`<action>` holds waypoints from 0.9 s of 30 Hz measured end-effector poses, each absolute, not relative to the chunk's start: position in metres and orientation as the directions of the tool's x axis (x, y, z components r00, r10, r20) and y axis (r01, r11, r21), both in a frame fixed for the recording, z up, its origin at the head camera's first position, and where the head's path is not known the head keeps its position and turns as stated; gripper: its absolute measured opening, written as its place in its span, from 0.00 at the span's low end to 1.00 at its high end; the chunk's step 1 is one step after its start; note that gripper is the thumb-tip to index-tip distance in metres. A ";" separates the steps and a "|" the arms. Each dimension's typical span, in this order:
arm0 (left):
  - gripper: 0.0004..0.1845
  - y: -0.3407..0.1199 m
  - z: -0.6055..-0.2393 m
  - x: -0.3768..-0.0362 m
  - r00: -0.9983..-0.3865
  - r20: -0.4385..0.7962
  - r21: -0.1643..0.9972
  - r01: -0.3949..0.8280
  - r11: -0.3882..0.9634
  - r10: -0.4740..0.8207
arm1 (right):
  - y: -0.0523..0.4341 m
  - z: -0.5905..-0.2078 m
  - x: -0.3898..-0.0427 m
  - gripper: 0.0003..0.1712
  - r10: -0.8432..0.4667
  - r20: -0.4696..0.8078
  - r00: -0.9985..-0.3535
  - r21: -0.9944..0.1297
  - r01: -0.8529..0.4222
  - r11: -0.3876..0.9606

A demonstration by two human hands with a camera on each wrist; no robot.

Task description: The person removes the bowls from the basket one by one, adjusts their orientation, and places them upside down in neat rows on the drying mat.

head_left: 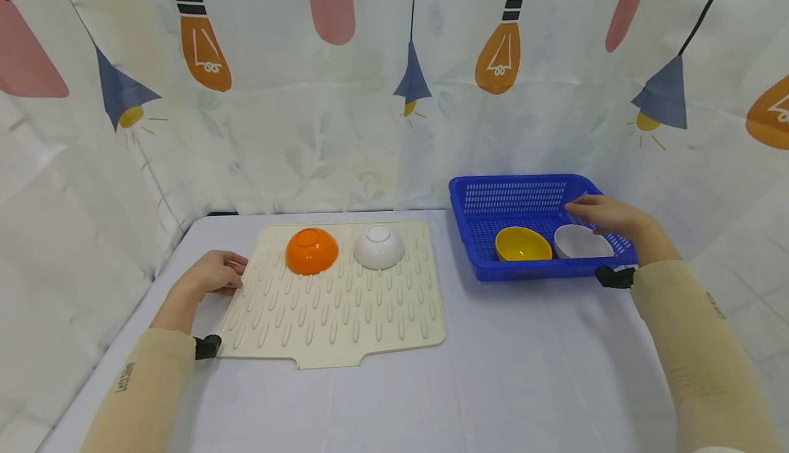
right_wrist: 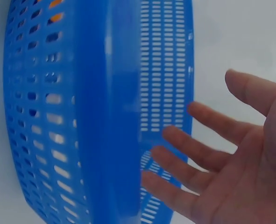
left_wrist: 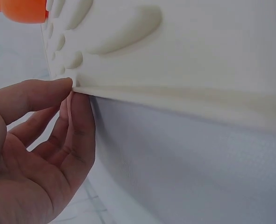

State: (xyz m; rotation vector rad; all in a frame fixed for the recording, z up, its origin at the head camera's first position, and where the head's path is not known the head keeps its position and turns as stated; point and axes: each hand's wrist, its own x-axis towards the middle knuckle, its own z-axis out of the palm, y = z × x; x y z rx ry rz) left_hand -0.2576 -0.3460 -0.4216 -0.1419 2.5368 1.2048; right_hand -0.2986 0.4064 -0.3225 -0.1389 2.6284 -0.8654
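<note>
My left hand is at the left edge of a cream drying mat with raised ridges. In the left wrist view its thumb lies over the mat's edge and a finger under it, pinching the rim. On the mat, an orange bowl and a white bowl sit upside down side by side. Over the right side of a blue plastic basket hovers my right hand, fingers extended and holding nothing. Below it in the basket are a yellow bowl and another white bowl.
A white cloth covers the table. Behind it hangs a curtain printed with lamps and bulbs, which also runs along the left side. The basket stands at the back right, apart from the mat.
</note>
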 end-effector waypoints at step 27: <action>0.33 -0.351 -0.421 -0.258 -0.931 -0.359 0.742 -0.241 0.626 0.066 | 0.427 -0.337 -0.303 0.53 -0.058 -0.418 -0.907 -0.581 0.218 0.784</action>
